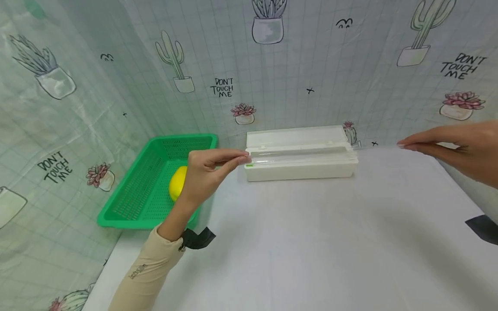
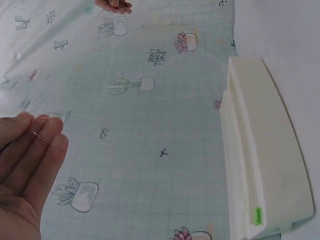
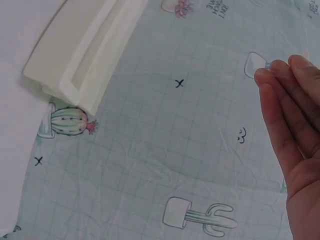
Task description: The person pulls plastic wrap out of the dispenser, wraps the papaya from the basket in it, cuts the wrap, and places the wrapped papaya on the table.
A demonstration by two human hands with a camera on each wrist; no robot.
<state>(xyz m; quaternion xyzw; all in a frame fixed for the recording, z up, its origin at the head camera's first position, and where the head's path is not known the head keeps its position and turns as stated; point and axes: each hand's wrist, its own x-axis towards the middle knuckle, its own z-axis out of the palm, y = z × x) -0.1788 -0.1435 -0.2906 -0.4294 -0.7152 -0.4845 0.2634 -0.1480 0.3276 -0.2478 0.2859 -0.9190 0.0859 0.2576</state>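
Note:
Clear cling film (image 2: 44, 131) is pinched between the thumb and fingertips of my left hand (image 1: 204, 175), its creases showing in the left wrist view. My right hand (image 1: 464, 147), raised at the right of the head view, pinches the film's other end, with a faint edge running between the hands. Behind and between them, a white cling film dispenser (image 1: 301, 172) sits on the table with its lid (image 1: 297, 137) raised. In the head view my left fingertips overlap the dispenser's left end, by a green tab (image 1: 249, 164).
A green plastic basket (image 1: 124, 203) stands at the left, partly behind my left forearm. Inside it is a yellow lemon-like fruit (image 1: 177, 183), half hidden by my wrist. A cactus-print sheet (image 1: 288, 65) hangs behind the white table (image 1: 311, 242).

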